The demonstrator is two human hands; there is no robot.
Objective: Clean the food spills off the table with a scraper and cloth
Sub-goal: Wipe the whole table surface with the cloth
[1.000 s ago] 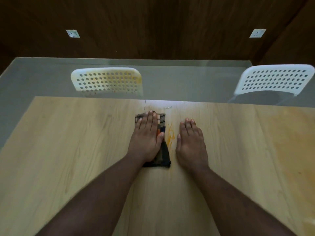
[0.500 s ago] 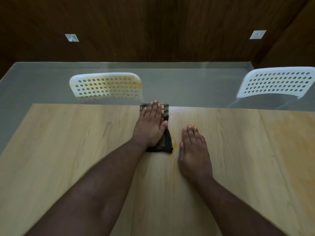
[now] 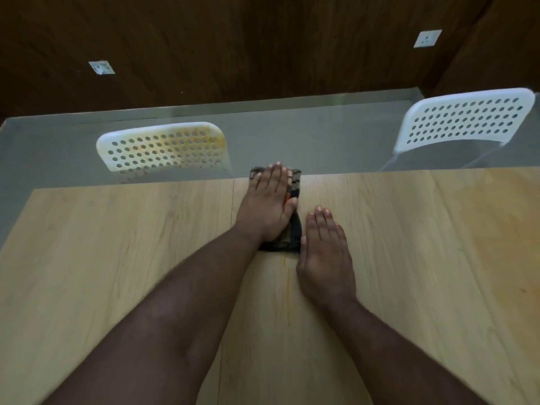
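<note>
A folded dark patterned cloth (image 3: 295, 232) lies at the far edge of the light wooden table (image 3: 117, 258), its far end reaching past the edge. My left hand (image 3: 267, 206) presses flat on the cloth with straight fingers. My right hand (image 3: 324, 255) rests flat on the table just right of the cloth. A faint orange smear (image 3: 287, 282) runs along the wood below the cloth, between my forearms. No scraper is in view.
Two white perforated chairs stand beyond the table: one stained orange (image 3: 163, 149) at the far left, one clean (image 3: 464, 119) at the far right. A yellowish stain (image 3: 496, 238) tints the table's right side. A dark wooden wall rises behind.
My left hand has pushed the cloth away from me to the table's far edge, over the orange spill. The right hand stayed flat beside it.
</note>
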